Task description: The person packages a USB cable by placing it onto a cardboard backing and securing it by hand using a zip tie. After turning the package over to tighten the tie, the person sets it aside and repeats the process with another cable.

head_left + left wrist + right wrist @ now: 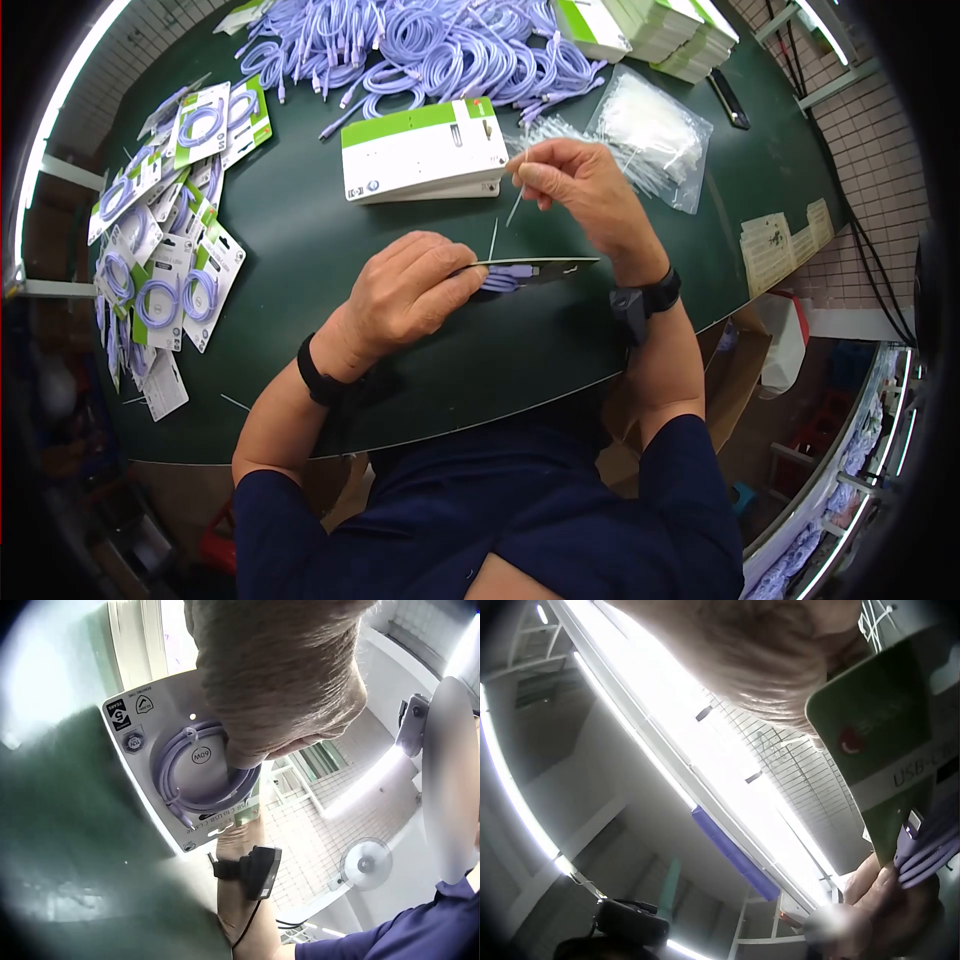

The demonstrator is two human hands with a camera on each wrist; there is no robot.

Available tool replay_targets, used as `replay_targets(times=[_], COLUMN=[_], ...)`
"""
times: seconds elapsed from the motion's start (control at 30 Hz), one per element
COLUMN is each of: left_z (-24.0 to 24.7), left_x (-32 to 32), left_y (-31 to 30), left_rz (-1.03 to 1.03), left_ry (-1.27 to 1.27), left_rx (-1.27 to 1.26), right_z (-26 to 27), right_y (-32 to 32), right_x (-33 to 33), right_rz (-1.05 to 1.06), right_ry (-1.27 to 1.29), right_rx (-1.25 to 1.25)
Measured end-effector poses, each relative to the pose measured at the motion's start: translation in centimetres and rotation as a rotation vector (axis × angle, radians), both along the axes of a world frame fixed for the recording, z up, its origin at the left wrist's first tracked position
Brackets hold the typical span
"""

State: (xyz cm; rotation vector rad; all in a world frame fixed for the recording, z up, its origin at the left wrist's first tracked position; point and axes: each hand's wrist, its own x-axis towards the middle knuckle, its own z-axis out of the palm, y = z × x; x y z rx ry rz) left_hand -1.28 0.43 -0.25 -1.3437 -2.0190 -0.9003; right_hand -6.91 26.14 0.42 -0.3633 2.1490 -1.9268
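My left hand (410, 285) pinches the edge of a packaging card (560, 268), held nearly edge-on to the head view above the table. A coiled purple cable (505, 277) lies against the card's near face; in the left wrist view the cable (169, 776) forms a ring on the white card (135, 757). A thin white tie (494, 240) sticks up behind the card. To the upper right, my right hand (585, 190) pinches another thin white tie (514, 208) between thumb and finger, apart from the card. The right wrist view shows the card's green side (877, 720).
A stack of blank-looking cards (425, 150) lies beyond the hands, with a heap of purple cables (430, 50) behind it. Carded cables (160, 300) pile at the left. A bag of white ties (655, 130), more card stacks (670, 35) and a black object (730, 98) sit at the right.
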Motion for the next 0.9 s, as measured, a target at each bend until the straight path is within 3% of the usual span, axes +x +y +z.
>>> replay_targets(times=[0.1,0.23,0.9], left_z=[-0.4,-0.5,0.2], left_x=[0.0,-0.1,0.3], left_y=[0.0,0.1,0.7], left_rz=[-0.015,-0.003,0.053], left_ry=[-0.016,-0.004,-0.038], left_rx=[-0.009,-0.021,-0.067], right_z=[-0.1,-1.3,-2.7], right_y=[-0.3,-0.7,-1.5], right_x=[0.1,0.0,0.4], right_rz=[-0.039,-0.012,0.076], right_ry=[-0.115,-0.211,-0.307], right_rx=[-0.200,-0.271,-0.209])
